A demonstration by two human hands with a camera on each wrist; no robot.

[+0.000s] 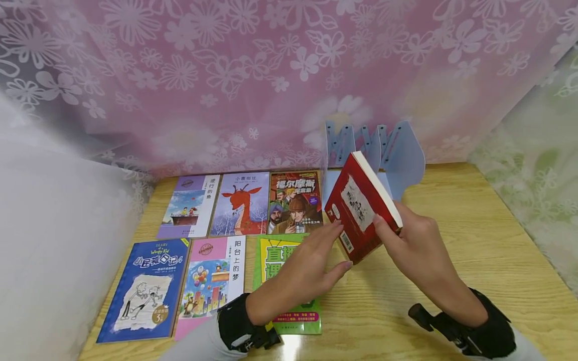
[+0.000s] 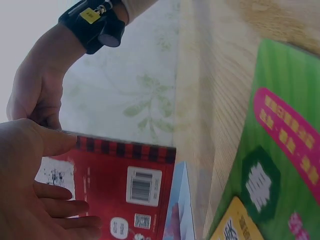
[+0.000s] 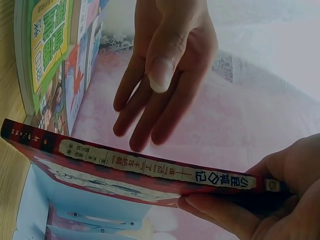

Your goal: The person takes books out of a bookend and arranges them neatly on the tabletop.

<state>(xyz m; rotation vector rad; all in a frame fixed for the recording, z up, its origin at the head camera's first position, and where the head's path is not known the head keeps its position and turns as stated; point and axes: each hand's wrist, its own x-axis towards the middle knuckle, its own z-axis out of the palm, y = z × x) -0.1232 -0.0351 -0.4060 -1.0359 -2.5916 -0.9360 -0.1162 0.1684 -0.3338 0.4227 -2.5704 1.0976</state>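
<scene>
My right hand [image 1: 413,245] grips a red paperback book [image 1: 356,205] by one edge, thumb on the back cover. The book is tilted in the air in front of a light-blue folding bookend rack [image 1: 406,155]. Its barcode and a checked border show in the left wrist view, and its spine [image 3: 150,165] faces the right wrist camera. My left hand [image 1: 307,260] hovers at the book's lower left, fingers extended; in the right wrist view the left hand [image 3: 170,70] is apart from the spine. Under the left forearm lies a green book [image 1: 298,326], partly hidden.
On the wooden table [image 1: 474,220], left of the rack, lie a Sherlock-style comic cover [image 1: 295,203], a deer book [image 1: 239,203], a purple-and-white book [image 1: 187,205], a blue diary book [image 1: 144,291] and a pink book [image 1: 212,281]. A pink floral curtain [image 1: 253,75] hangs behind.
</scene>
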